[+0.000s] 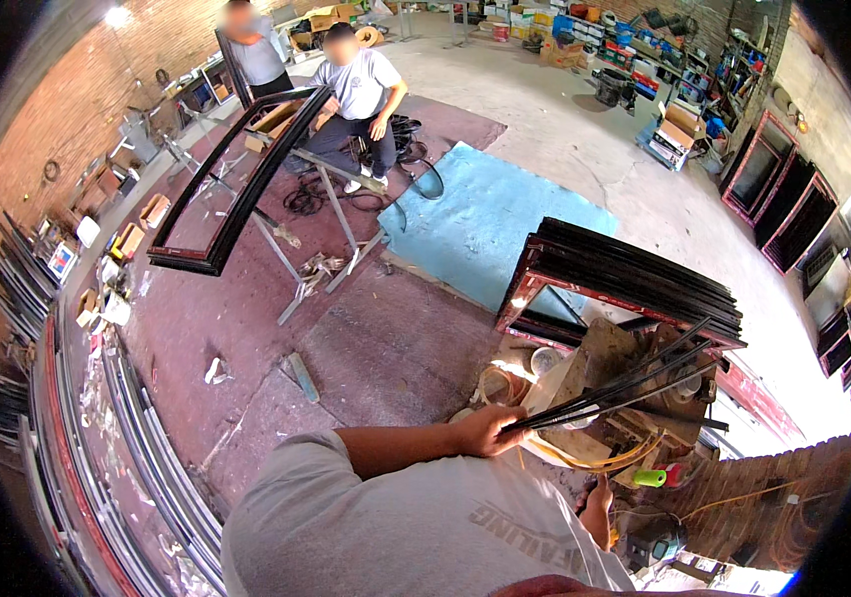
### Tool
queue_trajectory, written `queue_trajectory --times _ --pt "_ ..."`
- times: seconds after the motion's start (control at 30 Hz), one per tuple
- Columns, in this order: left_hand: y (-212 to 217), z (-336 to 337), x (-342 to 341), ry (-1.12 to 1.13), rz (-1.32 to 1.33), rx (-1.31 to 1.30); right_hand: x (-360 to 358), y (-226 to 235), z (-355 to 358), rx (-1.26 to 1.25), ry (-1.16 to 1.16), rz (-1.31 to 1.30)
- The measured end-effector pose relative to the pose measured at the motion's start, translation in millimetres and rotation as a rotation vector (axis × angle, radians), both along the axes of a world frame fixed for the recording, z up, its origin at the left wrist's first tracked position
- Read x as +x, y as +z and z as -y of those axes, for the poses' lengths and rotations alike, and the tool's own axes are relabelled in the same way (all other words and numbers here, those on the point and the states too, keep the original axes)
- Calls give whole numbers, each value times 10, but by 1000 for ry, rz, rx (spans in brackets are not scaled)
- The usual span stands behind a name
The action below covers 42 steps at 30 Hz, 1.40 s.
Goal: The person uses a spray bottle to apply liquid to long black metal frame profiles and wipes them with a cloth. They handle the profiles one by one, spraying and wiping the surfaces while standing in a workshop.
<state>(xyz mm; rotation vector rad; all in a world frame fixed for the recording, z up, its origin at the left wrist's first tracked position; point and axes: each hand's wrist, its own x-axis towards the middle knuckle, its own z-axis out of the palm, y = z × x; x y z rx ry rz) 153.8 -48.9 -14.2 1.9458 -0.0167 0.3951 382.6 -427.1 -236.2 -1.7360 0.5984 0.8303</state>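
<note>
A bundle of long thin black strips (pixel 607 391) is gripped near one end by my left hand (pixel 490 431), whose fingers wrap round it. The strips fan out to the right over a cluttered wooden workbench (pixel 605 353). Lower down, close to my body, my right hand (pixel 597 509) is closed, and a small dark thing shows at its fingers, too small to name. Just beyond it lie a bright green roll (pixel 649 479) and coils of yellow strip (pixel 610 460) on the bench.
Stacked black window frames (pixel 635 274) stand behind the bench, beside a blue sheet (pixel 490 224) on the floor. Two people are at a black frame (pixel 236 189) on metal trestles (pixel 336 214). Long metal profiles (pixel 137 428) lie at the left; more frames (pixel 779 189) lean at the right wall.
</note>
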Motion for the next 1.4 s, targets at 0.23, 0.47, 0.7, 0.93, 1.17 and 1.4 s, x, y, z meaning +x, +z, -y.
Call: queue_trajectory --times 0.23,0.47,0.7,0.93,1.17,1.4 --pt "195 44 -10 -32 -65 -41 -55 252 -114 -47 32 -25" --pt "54 82 22 -16 -18 -6 -107 389 -191 -59 51 7" --pt "44 105 -12 -49 -99 1 -162 447 -247 -51 -18 -14" --pt "40 144 -82 -23 -129 -57 -192 493 -223 13 1 -2" --pt "59 136 -103 -10 -72 -16 -99 101 -56 2 -6 46" --pt "111 105 -206 137 -89 -83 -89 129 -113 17 20 43"
